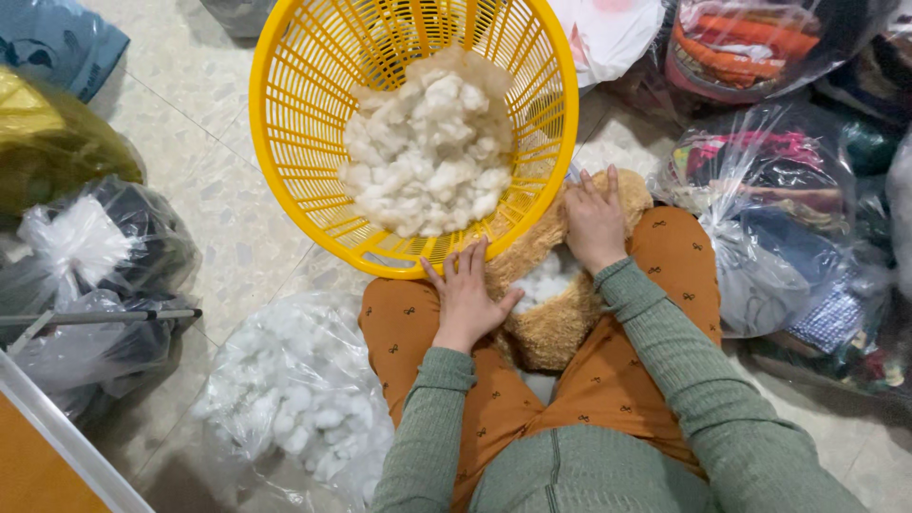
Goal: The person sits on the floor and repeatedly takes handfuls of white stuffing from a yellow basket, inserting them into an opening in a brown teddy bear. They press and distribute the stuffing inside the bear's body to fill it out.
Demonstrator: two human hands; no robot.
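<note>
Tan plush toy (pixel 556 328) in lap, seam open, white stuffing (pixel 549 282) showing. Left hand (pixel 465 299) and right hand (pixel 594 220) both flat, fingers spread, pressing on plush.

Open floor (pixel 228 218) left of middle, between yellow basket (pixel 285 142) and dark bags (pixel 114 256) at left edge. Blocked lower left by clear bag of white fluff (pixel 294 399). Packed tight at right with bags of clothes (pixel 788 218). Little gap between basket and soft brown toy (pixel 556 323) in lap.
</note>
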